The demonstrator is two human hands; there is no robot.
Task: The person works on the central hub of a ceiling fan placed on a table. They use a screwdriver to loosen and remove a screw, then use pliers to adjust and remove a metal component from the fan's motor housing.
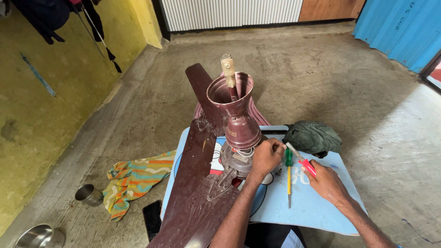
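Head view, steeply downward, close overhead.

— What's on the table (317, 211)?
— A fan (229, 138), a screwdriver (289, 177) just right of it, a dark cloth (312, 137) further right.
— And the floor (321, 78)?
— Left of the fan: a striped cloth (133, 179), phone (151, 219), cup (88, 194), bowl (40, 236).

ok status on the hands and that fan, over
Left hand pinching at the fan motor, by the wires. Right hand holds a red-handled screwdriver, tip toward the motor. Green-and-yellow screwdriver lies loose on the blue table between the hands.
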